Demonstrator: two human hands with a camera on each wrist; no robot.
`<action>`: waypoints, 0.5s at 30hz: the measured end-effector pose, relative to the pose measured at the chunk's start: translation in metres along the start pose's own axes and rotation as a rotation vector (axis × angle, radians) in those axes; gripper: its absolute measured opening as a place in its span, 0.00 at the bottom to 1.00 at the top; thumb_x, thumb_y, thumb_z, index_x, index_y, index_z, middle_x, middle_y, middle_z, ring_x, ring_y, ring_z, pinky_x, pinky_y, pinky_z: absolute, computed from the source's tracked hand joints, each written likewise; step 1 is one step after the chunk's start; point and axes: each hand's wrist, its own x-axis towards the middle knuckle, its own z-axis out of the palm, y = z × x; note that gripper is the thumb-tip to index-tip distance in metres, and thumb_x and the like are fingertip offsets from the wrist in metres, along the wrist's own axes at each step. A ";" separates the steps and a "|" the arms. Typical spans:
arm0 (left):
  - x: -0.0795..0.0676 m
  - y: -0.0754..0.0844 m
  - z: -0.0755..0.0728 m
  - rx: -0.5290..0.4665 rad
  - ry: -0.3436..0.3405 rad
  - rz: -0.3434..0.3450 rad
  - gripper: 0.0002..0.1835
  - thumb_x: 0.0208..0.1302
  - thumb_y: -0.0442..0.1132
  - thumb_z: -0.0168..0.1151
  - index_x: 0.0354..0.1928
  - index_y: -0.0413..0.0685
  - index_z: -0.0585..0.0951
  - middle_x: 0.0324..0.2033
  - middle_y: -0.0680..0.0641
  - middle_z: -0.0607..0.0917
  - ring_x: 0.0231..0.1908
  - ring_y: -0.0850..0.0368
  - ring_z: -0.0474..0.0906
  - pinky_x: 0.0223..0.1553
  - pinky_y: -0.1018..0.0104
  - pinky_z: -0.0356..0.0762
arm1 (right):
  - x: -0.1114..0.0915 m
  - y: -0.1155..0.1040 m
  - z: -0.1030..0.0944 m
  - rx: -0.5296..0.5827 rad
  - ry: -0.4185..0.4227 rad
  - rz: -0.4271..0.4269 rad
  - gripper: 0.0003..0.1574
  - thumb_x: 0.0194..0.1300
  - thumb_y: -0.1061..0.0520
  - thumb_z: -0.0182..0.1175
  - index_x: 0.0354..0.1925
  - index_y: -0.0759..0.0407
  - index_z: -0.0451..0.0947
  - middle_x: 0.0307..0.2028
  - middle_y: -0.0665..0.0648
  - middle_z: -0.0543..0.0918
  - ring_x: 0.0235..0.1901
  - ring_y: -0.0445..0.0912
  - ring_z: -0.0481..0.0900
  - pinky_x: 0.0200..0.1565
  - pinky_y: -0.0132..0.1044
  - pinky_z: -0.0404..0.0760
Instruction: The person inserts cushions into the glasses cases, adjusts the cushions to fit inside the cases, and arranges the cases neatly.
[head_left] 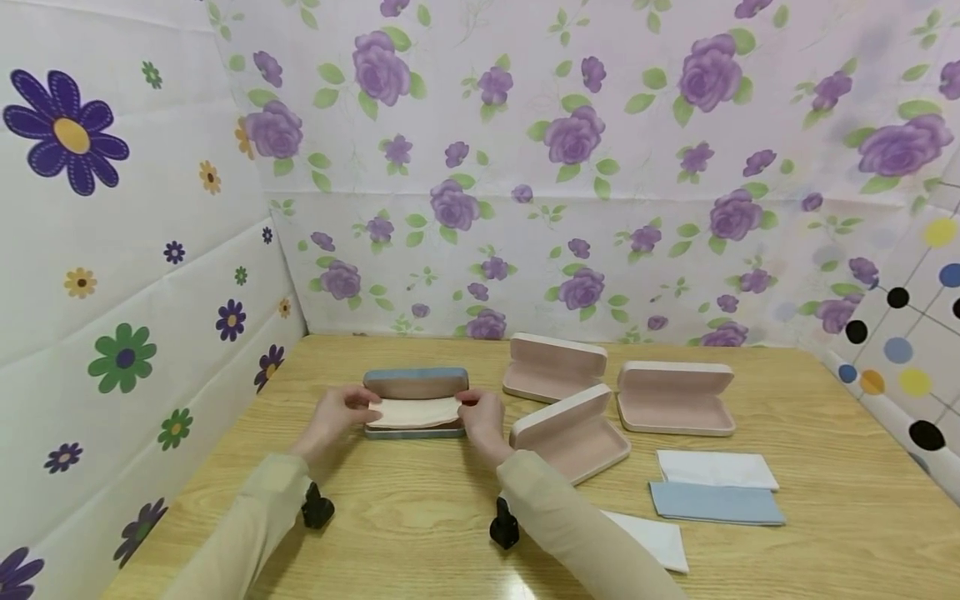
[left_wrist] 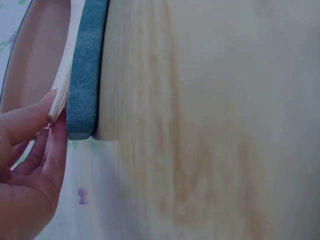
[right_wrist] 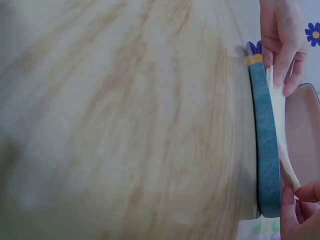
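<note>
A blue glasses case (head_left: 416,433) with a pinkish lining stands with its lid up on the table. Over its lower half lies a folded cream cloth (head_left: 415,412), stretched between both hands. My left hand (head_left: 343,414) pinches the cloth's left end, thumb above and fingers below, as the left wrist view also shows. The right end is pinched by my right hand (head_left: 483,418) at the case's right side. In the right wrist view the cloth (right_wrist: 278,115) sags a little between the two hands, at the case's blue front wall (right_wrist: 267,140).
Three pale cases with pink linings stand lidded-up to the right: one at the back (head_left: 551,375), one farther right (head_left: 675,408), one nearer (head_left: 577,450). Folded cloths lie in front: white (head_left: 716,469), blue (head_left: 716,503), and another white (head_left: 652,540) beside my right sleeve.
</note>
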 end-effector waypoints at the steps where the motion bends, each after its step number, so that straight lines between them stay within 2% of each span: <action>1: 0.001 0.000 0.000 0.015 0.003 -0.002 0.12 0.50 0.32 0.69 0.37 0.36 0.81 0.32 0.44 0.79 0.32 0.52 0.73 0.31 0.63 0.73 | 0.000 0.000 0.000 -0.006 0.001 0.001 0.13 0.53 0.74 0.56 0.34 0.65 0.82 0.29 0.57 0.80 0.20 0.42 0.73 0.22 0.32 0.71; 5: 0.001 0.002 0.002 0.060 0.007 -0.015 0.12 0.49 0.33 0.69 0.36 0.36 0.81 0.30 0.46 0.79 0.31 0.53 0.73 0.30 0.63 0.72 | 0.000 0.000 -0.001 -0.022 0.001 0.003 0.12 0.53 0.74 0.57 0.34 0.65 0.82 0.29 0.57 0.80 0.21 0.43 0.73 0.22 0.32 0.71; 15: 0.002 0.003 0.004 0.056 0.002 -0.055 0.13 0.48 0.33 0.70 0.36 0.37 0.80 0.29 0.46 0.79 0.31 0.53 0.74 0.30 0.65 0.73 | 0.001 0.001 -0.001 -0.042 0.006 0.003 0.12 0.52 0.74 0.57 0.33 0.64 0.82 0.29 0.56 0.80 0.23 0.43 0.73 0.23 0.31 0.71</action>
